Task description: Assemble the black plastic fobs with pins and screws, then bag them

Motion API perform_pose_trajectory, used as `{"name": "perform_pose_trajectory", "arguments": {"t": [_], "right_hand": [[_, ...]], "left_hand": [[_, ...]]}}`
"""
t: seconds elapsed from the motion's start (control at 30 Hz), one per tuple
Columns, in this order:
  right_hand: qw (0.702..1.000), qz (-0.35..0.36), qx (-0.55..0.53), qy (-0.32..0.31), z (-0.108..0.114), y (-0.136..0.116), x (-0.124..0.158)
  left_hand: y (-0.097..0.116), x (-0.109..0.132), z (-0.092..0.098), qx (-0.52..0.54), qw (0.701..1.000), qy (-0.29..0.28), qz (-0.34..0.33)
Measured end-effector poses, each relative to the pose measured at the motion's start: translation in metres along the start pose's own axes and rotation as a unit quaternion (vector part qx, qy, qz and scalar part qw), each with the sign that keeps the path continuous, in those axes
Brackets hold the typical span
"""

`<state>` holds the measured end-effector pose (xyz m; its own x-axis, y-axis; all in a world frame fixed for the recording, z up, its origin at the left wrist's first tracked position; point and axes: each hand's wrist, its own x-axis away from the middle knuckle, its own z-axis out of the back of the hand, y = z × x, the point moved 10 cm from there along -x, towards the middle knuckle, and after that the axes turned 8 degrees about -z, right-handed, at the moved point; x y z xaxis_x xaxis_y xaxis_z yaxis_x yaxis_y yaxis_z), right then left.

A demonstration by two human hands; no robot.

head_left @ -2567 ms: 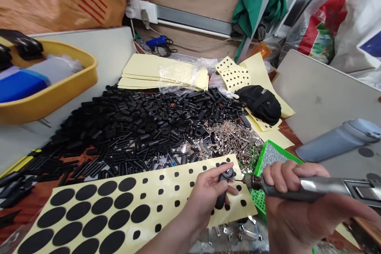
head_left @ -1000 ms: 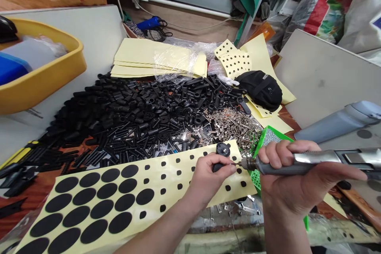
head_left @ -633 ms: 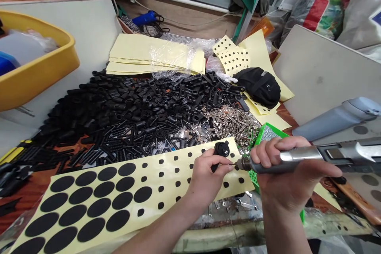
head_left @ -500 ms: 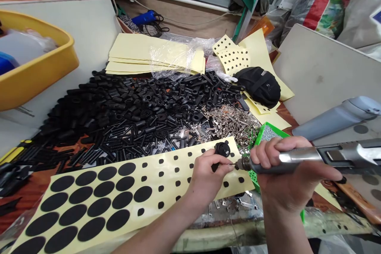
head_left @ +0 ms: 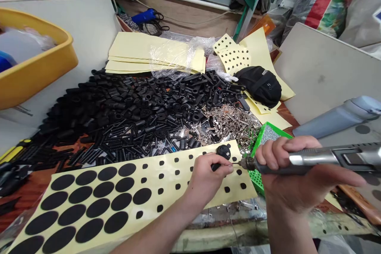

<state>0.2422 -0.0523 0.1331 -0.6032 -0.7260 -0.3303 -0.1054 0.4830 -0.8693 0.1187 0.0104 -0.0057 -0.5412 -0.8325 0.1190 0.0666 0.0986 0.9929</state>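
Observation:
My left hand (head_left: 204,178) pinches a small round-headed black plastic part (head_left: 223,152) over the right end of a yellow sheet (head_left: 150,217). Large black ovals and small black dots stick to that sheet. Wrapped in the fingers of my right hand (head_left: 291,186) is a grey power screwdriver (head_left: 315,157), lying nearly level. Its thin bit points left and reaches the fingertips of the left hand; whether it sits in a screw is hidden. The right thumb is stretched out below the tool's body.
Behind the sheet spreads a heap of black plastic parts (head_left: 143,95), beside a pile of small metal pieces (head_left: 235,123). A green basket (head_left: 256,176) of screws stands under the screwdriver. A yellow tub (head_left: 59,63) is at left, a black pouch (head_left: 258,87) at back right.
My right hand and the screwdriver have shifted slightly right, and the right thumb stretches further out. The left hand still holds the black part in nearly the same place.

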Motion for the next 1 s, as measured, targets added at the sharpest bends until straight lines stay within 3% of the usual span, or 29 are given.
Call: {"name": "perform_pose_trajectory", "arguments": {"t": [0.5,1.0], "right_hand": [[1.000,0.020,0.009,0.022,-0.0015,-0.0034,0.0064],[1.000,0.002,0.014,-0.010,-0.0039,0.0032,0.0083]], "left_hand": [[0.0017,-0.0003,-0.0007,0.020,1.000,0.005,-0.003],[0.0023,0.0006,0.0019,0.001,1.000,0.014,-0.024]]}}
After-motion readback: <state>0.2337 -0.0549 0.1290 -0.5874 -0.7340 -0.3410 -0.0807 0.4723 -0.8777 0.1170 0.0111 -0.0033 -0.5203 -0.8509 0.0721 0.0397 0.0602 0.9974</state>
